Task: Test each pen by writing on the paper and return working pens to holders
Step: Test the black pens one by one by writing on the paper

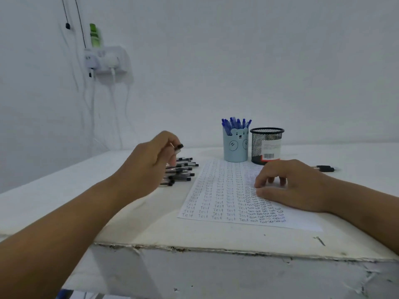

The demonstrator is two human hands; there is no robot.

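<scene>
Left fingers: the left hand [151,156] pinches 1 black pen [178,147] at mid-left of frame, above the pen pile [179,171].
Right fingers: the right hand [289,184] is relaxed, resting on the paper [220,190].
Handling: light, stiff, likely smooth; best held at mid-barrel.
Holders: blue cup [235,147] holds blue pens; mesh cup [267,145] is beside it.

White table [151,229], white wall [237,61]. White paper [218,190] covered in rows of blue "Test". Light blue bear-face holder [235,145] with blue pens [235,123]. Black mesh holder [266,145], white barcode label. Black-capped clear pens [181,172] far left. Green bottle [94,35] on the wall.
</scene>
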